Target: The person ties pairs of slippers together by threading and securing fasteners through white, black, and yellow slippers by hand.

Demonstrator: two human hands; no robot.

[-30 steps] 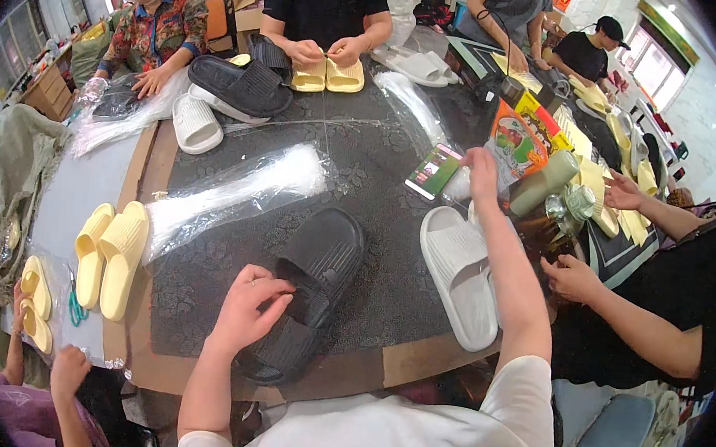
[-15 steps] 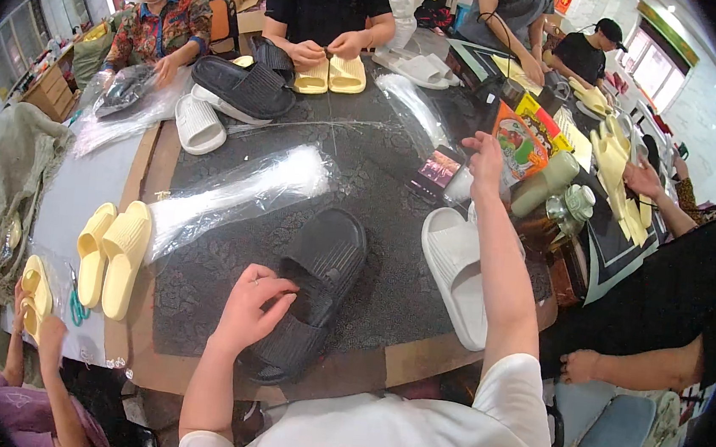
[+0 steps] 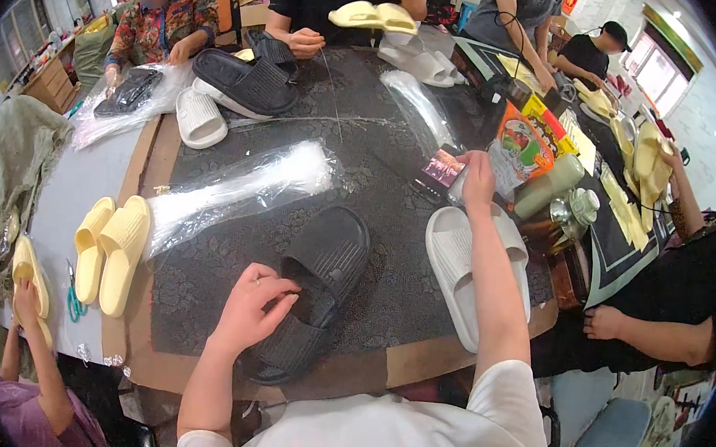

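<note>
- Black slippers (image 3: 330, 247) lie close together on the dark tabletop (image 3: 385, 307), before the person in the head view.
- Over them, the left hand (image 3: 252, 310) curls thumb toward forefinger; from here I can't tell whether they pinch anything.
- At the lit phone (image 3: 444, 168), the right hand (image 3: 478, 181) bends its fingers by the edge; grasping or merely touching, I can't tell.
- White slippers (image 3: 451, 270) lie beneath the right forearm; yellow slippers (image 3: 122, 261) sit off left.
</note>
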